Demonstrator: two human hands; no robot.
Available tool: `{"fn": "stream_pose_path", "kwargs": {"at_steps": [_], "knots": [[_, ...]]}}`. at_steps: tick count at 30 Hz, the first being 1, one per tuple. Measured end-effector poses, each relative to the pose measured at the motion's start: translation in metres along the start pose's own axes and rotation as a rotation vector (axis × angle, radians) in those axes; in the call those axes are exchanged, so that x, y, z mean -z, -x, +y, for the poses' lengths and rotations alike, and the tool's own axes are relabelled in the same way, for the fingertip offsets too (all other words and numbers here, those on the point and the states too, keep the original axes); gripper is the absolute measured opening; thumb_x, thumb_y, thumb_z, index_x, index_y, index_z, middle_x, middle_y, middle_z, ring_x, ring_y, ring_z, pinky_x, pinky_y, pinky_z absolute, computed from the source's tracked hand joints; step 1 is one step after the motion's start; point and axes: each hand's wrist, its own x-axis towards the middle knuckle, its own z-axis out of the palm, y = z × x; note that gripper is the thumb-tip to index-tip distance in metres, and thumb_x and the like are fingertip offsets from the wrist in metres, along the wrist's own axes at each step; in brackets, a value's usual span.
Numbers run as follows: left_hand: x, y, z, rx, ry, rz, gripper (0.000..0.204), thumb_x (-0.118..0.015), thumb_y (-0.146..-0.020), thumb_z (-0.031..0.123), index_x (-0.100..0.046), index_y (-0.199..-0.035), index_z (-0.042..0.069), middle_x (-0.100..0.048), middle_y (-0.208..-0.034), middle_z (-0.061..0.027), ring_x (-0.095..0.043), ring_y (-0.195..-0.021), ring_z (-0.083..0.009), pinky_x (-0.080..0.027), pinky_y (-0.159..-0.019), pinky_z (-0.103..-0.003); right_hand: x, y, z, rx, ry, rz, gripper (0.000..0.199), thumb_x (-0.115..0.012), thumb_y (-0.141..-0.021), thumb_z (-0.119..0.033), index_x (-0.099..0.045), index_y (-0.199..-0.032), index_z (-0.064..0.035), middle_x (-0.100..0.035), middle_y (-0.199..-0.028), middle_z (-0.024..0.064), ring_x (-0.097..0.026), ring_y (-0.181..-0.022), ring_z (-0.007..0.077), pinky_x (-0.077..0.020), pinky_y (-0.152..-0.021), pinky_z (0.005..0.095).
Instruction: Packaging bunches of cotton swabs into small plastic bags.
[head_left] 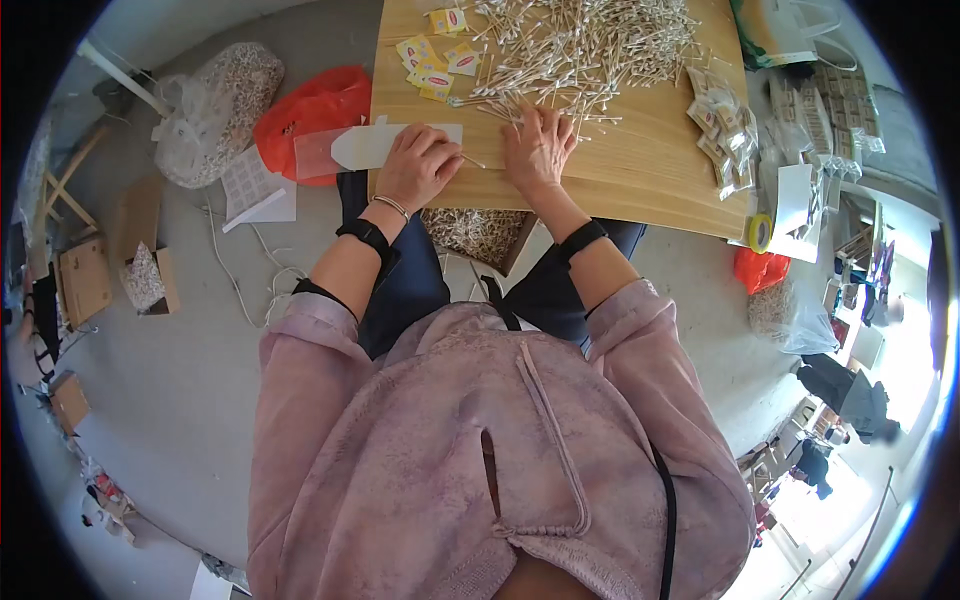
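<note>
A large loose heap of cotton swabs (600, 45) covers the far part of the wooden table. My right hand (538, 148) lies palm down at the heap's near edge, fingers stretched out and touching swabs. To its left, my left hand (418, 162) is closed, with a cotton swab (474, 161) sticking out from its fingers toward the right; whether it holds more is hidden. Under and beside this hand lies a white card with a pointed end (358, 148), along with a clear plastic sleeve (312, 155) reaching past the table's left edge.
Small yellow-and-white cards (428, 70) lie left of the heap. Filled clear packets (722, 130) sit at the table's right edge, near a yellow tape roll (760, 232). A box of swabs (480, 232) stands below the near edge. Red bags (315, 110) are at the left.
</note>
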Motion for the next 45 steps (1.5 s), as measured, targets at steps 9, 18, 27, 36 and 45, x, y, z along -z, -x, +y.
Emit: {"fn": "stream_pose_path", "kwargs": {"at_steps": [9, 18, 27, 36, 45], "knots": [[-0.002, 0.004, 0.001, 0.106, -0.012, 0.026, 0.030, -0.072, -0.072, 0.020, -0.057, -0.097, 0.013, -0.053, -0.107, -0.0059, -0.050, -0.104, -0.0283, -0.042, -0.091, -0.041, -0.012, 0.020, -0.016, 0.236, -0.211, -0.036, 0.021, -0.065, -0.074, -0.019, -0.064, -0.095, -0.0163, -0.054, -0.099, 0.0040, -0.046, -0.099, 0.0280, -0.0325, -0.089, 0.0441], [-0.002, 0.002, 0.002, 0.239, -0.069, -0.071, 0.069, -0.071, -0.072, 0.028, -0.040, -0.130, 0.007, -0.040, -0.132, -0.0126, -0.040, -0.121, -0.0327, -0.036, -0.101, -0.042, 0.002, 0.002, 0.007, 0.250, -0.033, 0.021, 0.030, -0.066, -0.074, -0.022, -0.064, -0.104, -0.0217, -0.051, -0.115, 0.0049, -0.044, -0.107, 0.0313, -0.0302, -0.094, 0.0473], [-0.002, 0.000, 0.002, 0.224, -0.111, -0.062, 0.078, -0.071, -0.072, 0.029, -0.033, -0.137, 0.007, -0.039, -0.134, -0.0120, -0.039, -0.124, -0.0317, -0.035, -0.103, -0.041, 0.004, 0.006, 0.008, 0.379, -0.092, -0.036, 0.026, -0.067, -0.074, -0.020, -0.066, -0.100, -0.0195, -0.053, -0.112, 0.0029, -0.046, -0.106, 0.0282, -0.0332, -0.092, 0.0457], [-0.002, 0.000, 0.001, 0.234, -0.059, -0.032, 0.077, -0.072, -0.072, 0.026, -0.034, -0.136, 0.010, -0.039, -0.135, -0.0114, -0.040, -0.123, -0.0312, -0.035, -0.102, -0.041, -0.008, 0.018, -0.022, 0.425, -0.173, -0.088, 0.032, -0.066, -0.070, -0.017, -0.067, -0.100, -0.0259, -0.055, -0.107, 0.0012, -0.047, -0.103, 0.0254, -0.0346, -0.090, 0.0430], [-0.002, 0.002, 0.000, 0.204, -0.062, -0.062, 0.058, -0.071, -0.072, 0.028, -0.047, -0.122, 0.012, -0.041, -0.132, -0.0090, -0.042, -0.120, -0.0313, -0.036, -0.101, -0.041, 0.011, 0.004, 0.001, 0.268, -0.200, -0.010, 0.031, -0.068, -0.069, -0.015, -0.063, -0.100, -0.0138, -0.056, -0.103, 0.0017, -0.047, -0.101, 0.0269, -0.0353, -0.087, 0.0425]]}}
